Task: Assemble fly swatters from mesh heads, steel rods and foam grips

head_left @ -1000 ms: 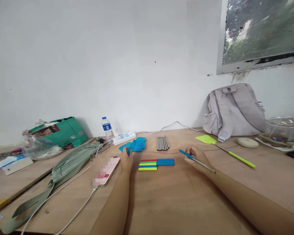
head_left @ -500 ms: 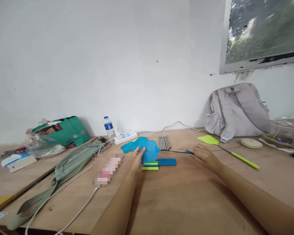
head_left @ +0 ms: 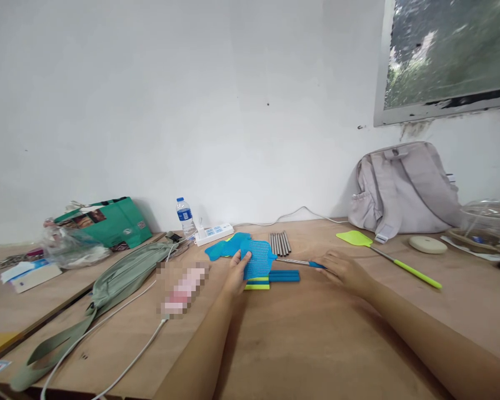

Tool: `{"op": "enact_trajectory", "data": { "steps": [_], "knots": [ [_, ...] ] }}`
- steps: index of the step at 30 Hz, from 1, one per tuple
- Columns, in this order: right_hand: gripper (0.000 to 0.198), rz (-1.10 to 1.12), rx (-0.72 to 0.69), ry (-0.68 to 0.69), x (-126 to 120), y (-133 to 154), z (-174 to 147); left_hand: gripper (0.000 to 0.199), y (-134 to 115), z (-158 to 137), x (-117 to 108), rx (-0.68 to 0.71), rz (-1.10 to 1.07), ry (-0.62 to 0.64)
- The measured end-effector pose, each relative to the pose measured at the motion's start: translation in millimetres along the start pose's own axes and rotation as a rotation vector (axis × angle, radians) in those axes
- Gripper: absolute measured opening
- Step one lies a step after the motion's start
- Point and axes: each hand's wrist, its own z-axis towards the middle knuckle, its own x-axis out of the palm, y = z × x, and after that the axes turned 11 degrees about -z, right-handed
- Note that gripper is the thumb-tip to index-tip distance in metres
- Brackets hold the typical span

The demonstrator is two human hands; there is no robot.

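Note:
My left hand (head_left: 235,273) is closed on the edge of a blue mesh fly swatter head (head_left: 258,260), thumb across its front. My right hand (head_left: 344,271) grips the blue handle (head_left: 317,265) of a thin metal rod (head_left: 294,261). The rod's far end is at the neck of the swatter head; whether it sits inside cannot be made out. More blue swatter heads (head_left: 225,248), with a bit of yellow among them, lie behind my left hand. Below the held head are blue handle tubes (head_left: 284,276) and yellow-green tubes (head_left: 258,286). Several metal tubes (head_left: 280,243) lie side by side behind.
A yellow-green fly swatter (head_left: 416,273) lies at the right, before a grey backpack (head_left: 404,189). A power strip (head_left: 214,234) and water bottle (head_left: 185,218) stand at the back. A green strap bag (head_left: 125,278), white cable (head_left: 120,375) and blurred pink item (head_left: 185,291) lie left.
The swatter head has shifted slightly right. My right hand has brought the rod a little left, so its end now meets the head's neck.

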Motion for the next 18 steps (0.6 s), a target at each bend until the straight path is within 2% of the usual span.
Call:
{"op": "enact_trajectory", "data": {
  "steps": [8,14,18],
  "knots": [
    [0.026,0.056,0.066,0.028,2.6,0.5,-2.1,0.044,3.2,5.6,-4.4,-0.018,-0.009,-0.072],
    [0.028,0.132,0.107,0.064,2.4,2.8,-2.7,0.038,1.4,2.5,-0.7,-0.004,0.003,0.009],
    [0.028,0.159,0.129,0.066,4.8,-0.1,-4.7,0.037,0.7,1.6,1.3,-0.008,0.005,-0.053]
  ]
}}
